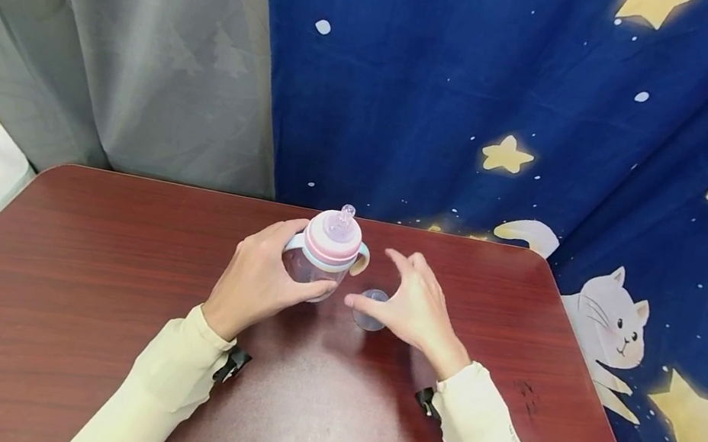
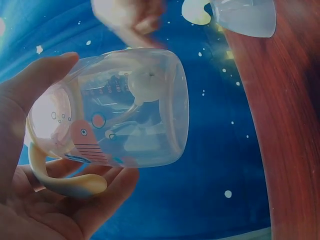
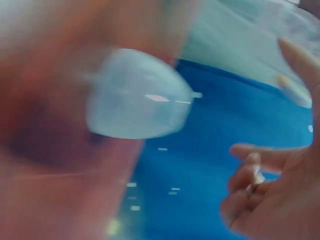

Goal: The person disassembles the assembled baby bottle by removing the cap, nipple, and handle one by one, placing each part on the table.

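Observation:
My left hand [image 1: 251, 274] grips a clear baby bottle [image 1: 322, 275] around its side, thumb toward me. The bottle is tilted over the table, with a pink and white collar [image 1: 331, 244] and a clear nipple [image 1: 343, 223] at the top. In the left wrist view its printed wall [image 2: 145, 115] and curved beige handle [image 2: 70, 185] show between thumb and fingers. A translucent domed bottle cap [image 3: 137, 97] stands on the table to the bottle's right. My right hand [image 1: 420, 305] is beside this cap, thumb and fingers spread apart, thumb tip overlapping it in the head view.
The dark red wooden table [image 1: 107, 290] reaches back to a grey curtain [image 1: 176, 69] and a blue star-patterned curtain [image 1: 414, 107]. Another stretch of the blue curtain, with a cat print [image 1: 612, 324], hangs along the right side.

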Available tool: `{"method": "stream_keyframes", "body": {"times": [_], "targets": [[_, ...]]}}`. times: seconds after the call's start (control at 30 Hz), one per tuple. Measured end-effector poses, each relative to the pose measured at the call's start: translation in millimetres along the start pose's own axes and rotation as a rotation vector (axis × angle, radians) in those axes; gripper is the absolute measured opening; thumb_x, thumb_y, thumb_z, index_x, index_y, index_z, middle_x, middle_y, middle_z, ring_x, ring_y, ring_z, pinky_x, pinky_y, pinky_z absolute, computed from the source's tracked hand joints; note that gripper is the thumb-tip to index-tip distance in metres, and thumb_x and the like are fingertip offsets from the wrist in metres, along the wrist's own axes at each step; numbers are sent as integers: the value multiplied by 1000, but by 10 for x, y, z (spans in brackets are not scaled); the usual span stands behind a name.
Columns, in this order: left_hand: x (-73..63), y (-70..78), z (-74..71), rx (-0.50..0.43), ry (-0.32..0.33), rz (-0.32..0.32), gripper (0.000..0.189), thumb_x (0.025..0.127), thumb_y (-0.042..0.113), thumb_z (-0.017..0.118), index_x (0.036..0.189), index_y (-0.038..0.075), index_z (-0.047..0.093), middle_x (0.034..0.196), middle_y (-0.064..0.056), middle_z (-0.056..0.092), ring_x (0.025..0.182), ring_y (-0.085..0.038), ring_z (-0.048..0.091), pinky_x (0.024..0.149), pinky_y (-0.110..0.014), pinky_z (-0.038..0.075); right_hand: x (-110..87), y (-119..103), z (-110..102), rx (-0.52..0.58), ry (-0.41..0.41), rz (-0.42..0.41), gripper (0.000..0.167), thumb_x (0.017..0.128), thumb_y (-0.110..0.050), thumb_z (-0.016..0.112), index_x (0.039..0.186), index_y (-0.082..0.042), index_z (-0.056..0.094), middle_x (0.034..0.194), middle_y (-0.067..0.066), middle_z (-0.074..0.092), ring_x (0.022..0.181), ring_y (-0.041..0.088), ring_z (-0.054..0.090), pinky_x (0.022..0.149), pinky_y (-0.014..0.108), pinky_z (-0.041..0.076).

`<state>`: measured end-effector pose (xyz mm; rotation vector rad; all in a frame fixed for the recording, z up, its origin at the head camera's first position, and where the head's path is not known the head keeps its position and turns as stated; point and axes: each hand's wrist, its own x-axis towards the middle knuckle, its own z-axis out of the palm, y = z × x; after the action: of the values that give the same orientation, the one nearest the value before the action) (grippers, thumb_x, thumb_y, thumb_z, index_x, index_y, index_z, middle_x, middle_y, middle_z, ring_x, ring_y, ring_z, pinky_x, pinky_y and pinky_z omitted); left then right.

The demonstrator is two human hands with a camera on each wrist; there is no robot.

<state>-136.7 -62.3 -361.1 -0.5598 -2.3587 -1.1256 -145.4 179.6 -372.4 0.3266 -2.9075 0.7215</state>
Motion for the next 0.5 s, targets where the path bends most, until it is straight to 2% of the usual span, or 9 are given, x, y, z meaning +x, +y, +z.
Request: {"method": "stream_keyframes", "body": {"times": [0.1, 0.23, 0.37, 0.5], "targets": [[0, -4, 2, 8, 9, 9, 80, 64, 45, 91, 130, 10, 62, 117, -4, 68, 102, -17, 64, 84, -40, 54, 18, -132, -157, 73, 50, -97, 101, 63, -69, 81, 143, -14, 53, 94, 2, 46, 82, 18, 46, 66, 34, 42], [-1, -2, 27, 24, 27, 47, 77, 65, 43, 91, 127, 7, 62, 114, -5, 68, 100, -18, 65, 84, -38, 54, 33, -319, -230, 167, 134, -173, 96, 62, -67, 83, 139, -17, 57, 94, -3, 45, 82, 15, 46, 66, 33, 41], [-2, 10, 67, 36, 40, 103, 72, 66, 40, 90, 122, 5, 63, 109, -6, 68, 97, -19, 65, 83, -38, 54, 63, -491, -201, 250, 261, -214, 79, 64, -60, 86, 128, -17, 66, 93, -4, 49, 82, 12, 49, 67, 31, 43], [4, 23, 90, 49, 44, 124, 68, 66, 38, 90, 120, 5, 63, 106, -6, 68, 95, -19, 65, 83, -38, 54, 91, -587, -154, 248, 331, -215, 68, 63, -59, 86, 117, -20, 71, 88, -6, 49, 79, 12, 50, 65, 30, 42]]}}
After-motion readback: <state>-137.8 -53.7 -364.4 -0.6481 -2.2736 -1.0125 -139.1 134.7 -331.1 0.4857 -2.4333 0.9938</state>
